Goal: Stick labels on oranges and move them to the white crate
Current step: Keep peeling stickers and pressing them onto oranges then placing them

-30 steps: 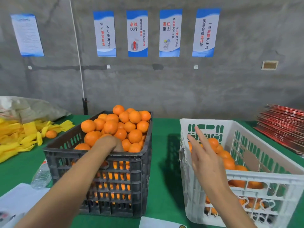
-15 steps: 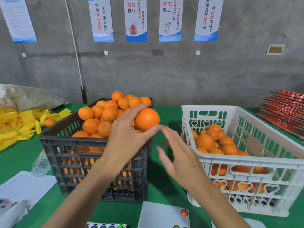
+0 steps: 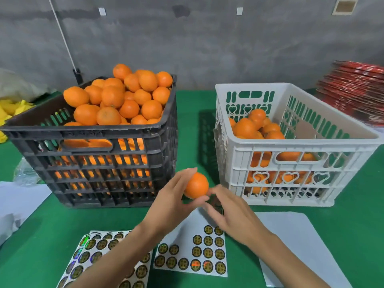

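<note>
Over green table before grey wall, left grip clasps orange; right grip loose.

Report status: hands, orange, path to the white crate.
Left hand grips orange. Right hand at label sheet, state unclear. White crate clear to reach.

The left hand curls its fingers around an orange. The right hand touches it with bent fingertips; both forearms reach forward.
</note>
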Motion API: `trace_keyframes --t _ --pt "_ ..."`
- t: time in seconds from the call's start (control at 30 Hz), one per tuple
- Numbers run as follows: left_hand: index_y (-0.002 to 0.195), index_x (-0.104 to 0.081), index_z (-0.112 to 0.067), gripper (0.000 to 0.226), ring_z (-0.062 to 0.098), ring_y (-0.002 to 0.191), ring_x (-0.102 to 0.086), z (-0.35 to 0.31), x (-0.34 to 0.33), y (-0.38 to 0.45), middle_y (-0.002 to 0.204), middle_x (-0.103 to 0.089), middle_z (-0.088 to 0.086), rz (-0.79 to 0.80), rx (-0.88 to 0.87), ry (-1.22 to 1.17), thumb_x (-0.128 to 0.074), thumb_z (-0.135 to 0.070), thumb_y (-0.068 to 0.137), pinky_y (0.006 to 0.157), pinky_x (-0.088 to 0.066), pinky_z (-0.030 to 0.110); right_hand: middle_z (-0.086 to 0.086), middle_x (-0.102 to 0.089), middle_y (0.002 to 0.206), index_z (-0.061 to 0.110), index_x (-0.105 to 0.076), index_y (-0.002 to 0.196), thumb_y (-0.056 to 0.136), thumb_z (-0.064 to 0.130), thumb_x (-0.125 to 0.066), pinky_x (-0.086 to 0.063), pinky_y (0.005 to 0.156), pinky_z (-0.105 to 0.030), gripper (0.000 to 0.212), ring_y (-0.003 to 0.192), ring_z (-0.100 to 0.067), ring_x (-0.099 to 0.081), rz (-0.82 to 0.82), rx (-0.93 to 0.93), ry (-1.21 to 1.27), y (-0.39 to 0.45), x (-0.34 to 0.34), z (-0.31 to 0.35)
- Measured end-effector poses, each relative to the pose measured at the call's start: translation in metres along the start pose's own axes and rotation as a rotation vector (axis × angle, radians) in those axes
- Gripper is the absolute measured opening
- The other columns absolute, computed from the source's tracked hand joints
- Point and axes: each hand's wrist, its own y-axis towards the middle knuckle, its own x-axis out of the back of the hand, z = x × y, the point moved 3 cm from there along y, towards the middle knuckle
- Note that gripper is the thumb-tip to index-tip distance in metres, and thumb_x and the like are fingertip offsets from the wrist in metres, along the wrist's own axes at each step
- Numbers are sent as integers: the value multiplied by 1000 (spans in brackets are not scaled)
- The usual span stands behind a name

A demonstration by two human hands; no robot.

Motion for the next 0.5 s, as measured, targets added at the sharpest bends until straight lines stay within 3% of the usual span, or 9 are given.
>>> trace_keyframes --t 0.07,0.13,0.2,0.3,0.37,0.5 --pt "146 -48 -20 69 15 128 -54 18 -22 -15 147 -48 -2 98 11 72 -62 -59 91 98 -54 42 13 -56 95 29 -55 107 105 34 -49 -48 75 -31 8 85 -6 -54 123 -3 73 -7 -13 -10" --pt "149 -42 -26 67 15 130 -50 32 -34 -24 148 -42 -5 158 27 107 -57 -60 94 100 -53 42 14 -55 104 29 -59 115 105 38 -51 -48 84 -29 15 95 -5 -54 193 13 112 -13 -21 -15" --pt "149 -33 -30 62 14 131 -46 38 -39 -25 149 -36 -8 167 15 150 -51 -59 97 100 -53 40 22 -50 122 31 -58 131 98 58 -56 -43 97 -20 42 114 -1 -53 252 -15 160 -18 -25 -21" --pt "152 -29 -24 60 18 133 -42 34 -45 -26 151 -32 -3 198 -31 213 -38 -58 103 95 -55 35 38 -31 142 28 -54 144 86 75 -59 -28 114 -12 75 138 9 -32 321 -51 219 -28 -32 -33" --pt "153 -28 -21 61 19 136 -40 33 -44 -26 153 -31 -1 214 -26 225 -35 -58 104 95 -55 33 41 -28 143 29 -58 141 85 78 -57 -27 116 -15 74 140 10 -28 319 -33 187 -30 -35 -35" --pt "154 -31 -16 63 20 136 -42 33 -43 -27 154 -32 1 223 -8 233 -44 -52 104 100 -53 34 27 -45 130 30 -70 125 91 65 -60 -35 111 -24 50 129 2 -42 267 7 134 -24 -34 -33"
